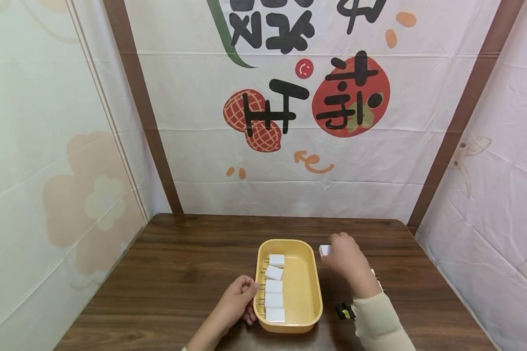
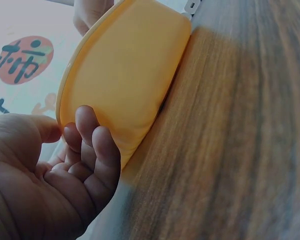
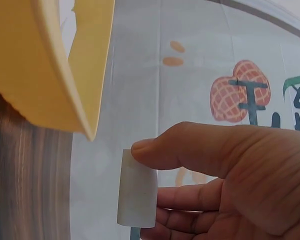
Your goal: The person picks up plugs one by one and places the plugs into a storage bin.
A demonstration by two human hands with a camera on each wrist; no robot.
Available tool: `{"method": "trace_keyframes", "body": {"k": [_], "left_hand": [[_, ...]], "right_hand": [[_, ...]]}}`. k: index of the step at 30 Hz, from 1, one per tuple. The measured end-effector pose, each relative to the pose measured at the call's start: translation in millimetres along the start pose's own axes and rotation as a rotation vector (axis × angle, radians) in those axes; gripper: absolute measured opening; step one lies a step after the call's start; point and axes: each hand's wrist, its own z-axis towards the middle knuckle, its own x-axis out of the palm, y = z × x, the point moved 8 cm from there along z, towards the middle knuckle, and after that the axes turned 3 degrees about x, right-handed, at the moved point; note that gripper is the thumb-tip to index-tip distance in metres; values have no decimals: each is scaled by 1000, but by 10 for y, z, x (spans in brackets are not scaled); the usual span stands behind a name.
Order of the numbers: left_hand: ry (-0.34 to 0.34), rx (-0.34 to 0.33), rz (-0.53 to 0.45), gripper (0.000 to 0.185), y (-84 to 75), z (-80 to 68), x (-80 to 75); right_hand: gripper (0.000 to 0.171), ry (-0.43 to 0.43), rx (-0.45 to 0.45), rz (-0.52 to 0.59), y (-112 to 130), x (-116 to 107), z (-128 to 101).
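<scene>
My right hand (image 1: 346, 258) pinches a white charger plug (image 3: 137, 190) between thumb and fingers, just right of the yellow tray (image 1: 305, 312). A metal prong shows at the plug's lower end in the right wrist view. My left hand (image 2: 65, 175) holds the tray's left rim, thumb at the edge and curled fingers against the outer wall. Inside the tray, several white charger plugs (image 1: 274, 286) lie in a column along the left side, prongs toward the left wall. One of them sits at a slant.
More white plugs with prongs (image 1: 379, 280) lie partly hidden behind my right forearm. A small black item with a yellow-green mark (image 1: 345, 311) is beside the right sleeve. The brown wooden table (image 1: 180, 273) ends at a printed white curtain (image 1: 193, 141).
</scene>
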Motion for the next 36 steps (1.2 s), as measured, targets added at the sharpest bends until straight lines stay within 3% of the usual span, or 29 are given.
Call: {"method": "trace_keyframes", "body": {"k": [9,19,27,36], "left_hand": [[2,-1,4,28,-5,2,-1],[6,2,-2,29,-14,3,-3],[8,-3,0,29,-12,5,0],[13,1,-13,29,-13,6,5]], "right_hand": [[45,24,-39,8,199,73,-51],[31,40,-82,9,417,173,-112],[39,74,-75,0,509,265,-150],[27,91,-115,-30,589,396,-177]]}}
